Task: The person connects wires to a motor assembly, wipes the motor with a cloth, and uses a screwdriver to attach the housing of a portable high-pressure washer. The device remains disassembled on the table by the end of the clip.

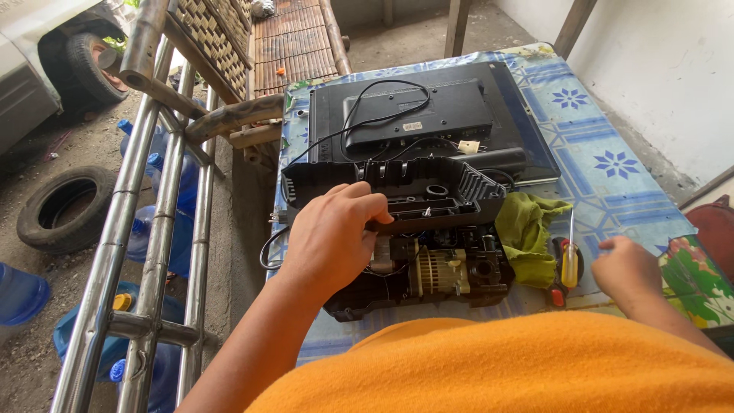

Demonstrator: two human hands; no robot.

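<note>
My left hand (330, 239) grips the near edge of a black plastic housing cover (428, 190), lifted and tilted above an opened machine body (440, 271) whose motor and wiring show. My right hand (628, 269) rests on the table at the right with fingers curled, holding nothing I can see, just beside a yellow-handled screwdriver (569, 256). A green-yellow rag (529, 229) lies between the machine and the screwdriver. Behind the cover lies a black flat-screen monitor (459, 115), face down, with its cable looped on the back.
The table (612, 164) has a blue flowered cloth. A steel railing (157, 229) runs along the left, with blue water jugs (145, 229) and a tyre (65, 206) on the ground beyond. A bamboo bench (294, 38) stands at the back. A white wall is at right.
</note>
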